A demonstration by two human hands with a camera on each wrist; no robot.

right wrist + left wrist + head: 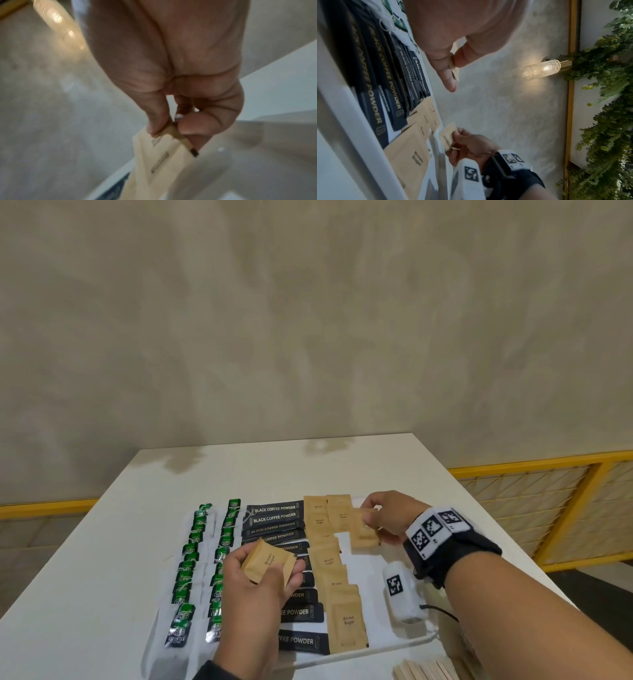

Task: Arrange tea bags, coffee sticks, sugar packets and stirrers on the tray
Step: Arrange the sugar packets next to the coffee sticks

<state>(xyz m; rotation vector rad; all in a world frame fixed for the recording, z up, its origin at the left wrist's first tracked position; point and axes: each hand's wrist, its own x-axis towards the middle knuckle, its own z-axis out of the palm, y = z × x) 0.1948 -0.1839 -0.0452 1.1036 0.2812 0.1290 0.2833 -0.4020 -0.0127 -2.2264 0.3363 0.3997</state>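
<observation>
A white tray (383,647) on the table holds two columns of green tea bags (187,570), a column of black coffee sticks (275,517) and a column of brown sugar packets (347,623). My left hand (274,573) holds a brown sugar packet (269,561) above the coffee sticks. Its thumb and fingers pinch the packet's edge (454,70) in the left wrist view. My right hand (371,522) pinches another sugar packet (363,534) low over the tray's far right part, beside the sugar column. The right wrist view shows this pinch (171,129) on the packet (159,159). Wooden stirrers (431,669) lie on the table near the tray's front right corner.
The white table (308,467) ends on the right and at the back against a beige wall. A yellow railing (534,467) runs beside it. A lit wall lamp (542,69) and green foliage (607,121) appear in the left wrist view.
</observation>
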